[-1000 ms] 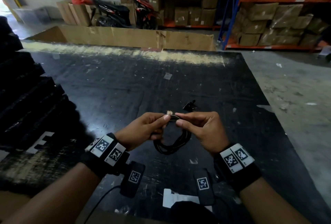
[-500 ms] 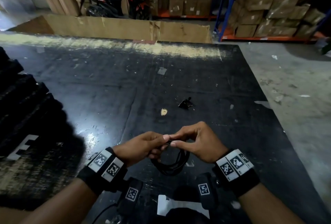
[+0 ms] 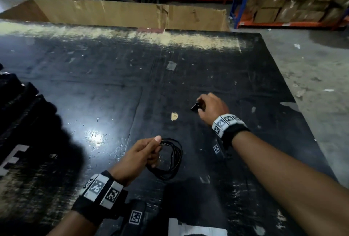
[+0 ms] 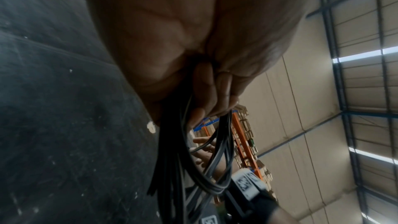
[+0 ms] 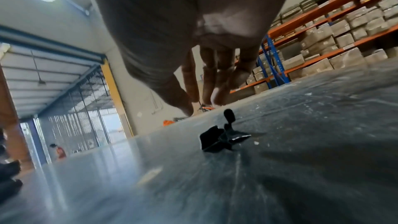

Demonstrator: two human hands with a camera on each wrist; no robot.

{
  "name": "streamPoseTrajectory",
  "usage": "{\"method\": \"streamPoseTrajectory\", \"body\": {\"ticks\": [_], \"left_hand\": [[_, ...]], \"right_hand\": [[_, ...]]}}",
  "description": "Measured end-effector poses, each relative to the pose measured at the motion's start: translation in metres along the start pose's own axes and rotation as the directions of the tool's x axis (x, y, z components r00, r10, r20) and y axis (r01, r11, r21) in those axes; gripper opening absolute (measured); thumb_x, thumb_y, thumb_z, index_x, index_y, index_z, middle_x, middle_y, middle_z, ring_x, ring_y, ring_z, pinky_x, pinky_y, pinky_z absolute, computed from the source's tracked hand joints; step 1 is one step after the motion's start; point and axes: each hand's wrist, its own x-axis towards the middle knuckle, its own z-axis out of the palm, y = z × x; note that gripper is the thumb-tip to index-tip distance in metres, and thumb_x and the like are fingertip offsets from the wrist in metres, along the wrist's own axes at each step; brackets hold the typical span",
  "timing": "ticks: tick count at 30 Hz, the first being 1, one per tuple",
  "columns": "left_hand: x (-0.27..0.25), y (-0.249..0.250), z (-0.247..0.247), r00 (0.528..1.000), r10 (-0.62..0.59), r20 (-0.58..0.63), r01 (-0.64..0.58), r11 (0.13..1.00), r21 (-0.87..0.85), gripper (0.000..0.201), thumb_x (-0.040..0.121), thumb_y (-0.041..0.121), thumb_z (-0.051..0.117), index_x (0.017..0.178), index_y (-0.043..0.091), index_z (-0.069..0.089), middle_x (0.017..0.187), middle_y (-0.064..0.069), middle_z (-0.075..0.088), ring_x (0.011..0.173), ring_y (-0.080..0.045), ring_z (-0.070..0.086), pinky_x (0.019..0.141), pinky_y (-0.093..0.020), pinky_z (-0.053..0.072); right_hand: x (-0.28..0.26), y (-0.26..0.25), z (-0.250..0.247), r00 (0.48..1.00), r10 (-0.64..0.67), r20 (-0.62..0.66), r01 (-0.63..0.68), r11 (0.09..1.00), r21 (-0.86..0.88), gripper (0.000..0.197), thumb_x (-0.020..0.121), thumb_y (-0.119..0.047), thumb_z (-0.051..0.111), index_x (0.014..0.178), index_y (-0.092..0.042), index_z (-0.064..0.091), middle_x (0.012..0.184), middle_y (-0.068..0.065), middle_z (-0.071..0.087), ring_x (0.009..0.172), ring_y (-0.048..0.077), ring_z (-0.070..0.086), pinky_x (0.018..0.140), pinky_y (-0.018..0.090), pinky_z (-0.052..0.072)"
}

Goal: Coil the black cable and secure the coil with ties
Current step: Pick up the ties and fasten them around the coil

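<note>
Nearest the viewer, a white paper label (image 3: 196, 229) is seen lying flat on the scuffed black work surface (image 3: 105, 88). Just beyond it, the thin black cable wound into a round coil (image 3: 171, 157) is gripped by the left hand (image 3: 137, 155), whose fingers and thumb are curled round one side of the loops; the rest of the coil hangs free to the right of the palm, low over the surface. In the left wrist view the bundled strands (image 4: 183, 151) are seen pinched under the curled fingertips (image 4: 217, 94). Further out and to the right, the right hand (image 3: 211, 106) is held over a small crumpled heap of black ties (image 3: 195, 107) lying on the surface, well apart from the coil. In the right wrist view its fingers (image 5: 210, 77) are pointed downward, loosely spread, just behind the ties (image 5: 219, 138), and nothing is held. A small tan scrap (image 3: 174, 116) is seen between the two hands. At the far edge, a flattened brown cardboard sheet (image 3: 120, 13) is stood along the surface.
</note>
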Motion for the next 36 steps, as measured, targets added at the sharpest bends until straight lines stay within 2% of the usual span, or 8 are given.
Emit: {"method": "streamPoseTrajectory", "body": {"ticks": [4, 8, 13, 16, 21, 26, 30, 36], "left_hand": [[0.001, 0.002, -0.007, 0.999, -0.003, -0.034, 0.001, 0.999, -0.05, 0.037, 0.097, 0.039, 0.049, 0.069, 0.015, 0.046, 0.055, 0.007, 0.025, 0.051, -0.011, 0.024, 0.053, -0.023, 0.036], [0.001, 0.0, -0.014, 0.998, 0.01, -0.057, -0.014, 0.998, -0.067, 0.037, 0.097, 0.038, 0.048, 0.068, 0.014, 0.047, 0.053, 0.007, 0.026, 0.048, -0.01, 0.026, 0.052, -0.023, 0.038], [0.002, -0.004, -0.023, 0.997, 0.005, -0.078, -0.011, 0.997, -0.073, 0.038, 0.096, 0.039, 0.049, 0.067, 0.015, 0.05, 0.052, 0.008, 0.029, 0.047, -0.01, 0.028, 0.052, -0.023, 0.038], [0.004, -0.002, -0.023, 0.998, 0.01, -0.067, -0.014, 0.998, -0.065, 0.038, 0.096, 0.039, 0.049, 0.068, 0.014, 0.049, 0.053, 0.008, 0.028, 0.048, -0.011, 0.026, 0.053, -0.023, 0.038], [0.008, 0.007, -0.013, 0.997, 0.036, -0.065, -0.037, 0.999, -0.007, 0.043, 0.103, 0.042, 0.047, 0.071, 0.013, 0.049, 0.054, 0.009, 0.029, 0.05, -0.01, 0.028, 0.055, -0.023, 0.04], [0.01, 0.018, 0.005, 0.984, 0.114, -0.138, -0.096, 0.987, 0.131, 0.042, 0.11, 0.031, 0.035, 0.076, 0.012, 0.049, 0.056, 0.009, 0.032, 0.053, -0.009, 0.033, 0.055, -0.018, 0.04], [0.009, 0.023, 0.021, 0.971, 0.196, -0.135, -0.17, 0.968, 0.186, 0.038, 0.111, 0.025, 0.032, 0.083, 0.007, 0.051, 0.06, 0.007, 0.036, 0.051, -0.003, 0.035, 0.053, -0.013, 0.036], [0.011, 0.018, 0.048, 0.953, 0.275, -0.124, -0.251, 0.951, 0.179, 0.022, 0.109, 0.021, 0.037, 0.095, 0.008, 0.046, 0.056, 0.02, 0.053, 0.057, -0.003, 0.037, 0.054, -0.012, 0.037]], "right_hand": [[0.035, -0.004, 0.027, 0.998, -0.011, 0.057, 0.02, 0.987, -0.16, 0.042, 0.083, -0.012, 0.069, 0.123, -0.019, 0.061, 0.123, 0.012, 0.054, 0.105, 0.035, 0.065, 0.089, 0.044, 0.056], [0.044, -0.01, 0.042, 0.998, 0.006, 0.065, 0.007, 0.979, -0.203, 0.022, 0.084, -0.012, 0.071, 0.106, -0.016, 0.072, 0.119, 0.013, 0.053, 0.103, 0.035, 0.063, 0.09, 0.045, 0.056], [0.045, -0.014, 0.041, 0.997, 0.0, -0.076, 0.01, 0.991, 0.13, 0.012, 0.085, -0.012, 0.071, 0.088, -0.021, 0.077, 0.095, 0.002, 0.053, 0.088, 0.02, 0.055, 0.077, 0.028, 0.044], [0.037, -0.017, 0.027, 0.989, 0.113, -0.101, -0.059, 0.9, 0.431, 0.007, 0.083, -0.011, 0.076, 0.087, -0.017, 0.077, 0.086, 0.005, 0.07, 0.078, 0.021, 0.065, 0.075, 0.025, 0.05], [-0.004, -0.019, -0.003, 0.988, 0.152, -0.019, -0.09, 0.678, 0.729, 0.027, 0.084, 0.007, 0.073, 0.082, -0.019, 0.074, 0.072, 0.004, 0.071, 0.059, 0.008, 0.071, 0.068, 0.028, 0.061], [-0.055, -0.017, -0.03, 0.98, 0.197, 0.031, -0.126, 0.495, 0.86, 0.028, 0.083, 0.008, 0.075, 0.091, -0.019, 0.078, 0.083, 0.009, 0.075, 0.071, 0.018, 0.067, 0.073, 0.033, 0.056], [-0.099, -0.015, -0.04, 0.974, 0.218, 0.058, -0.151, 0.439, 0.886, 0.031, 0.08, 0.003, 0.08, 0.087, -0.027, 0.078, 0.085, -0.005, 0.077, 0.078, 0.007, 0.07, 0.067, 0.024, 0.055], [-0.157, -0.031, -0.044, 0.946, 0.281, 0.164, -0.249, 0.302, 0.92, 0.021, 0.08, 0.004, 0.079, 0.076, -0.016, 0.074, 0.068, 0.006, 0.074, 0.058, 0.012, 0.067, 0.055, 0.021, 0.052]]}}
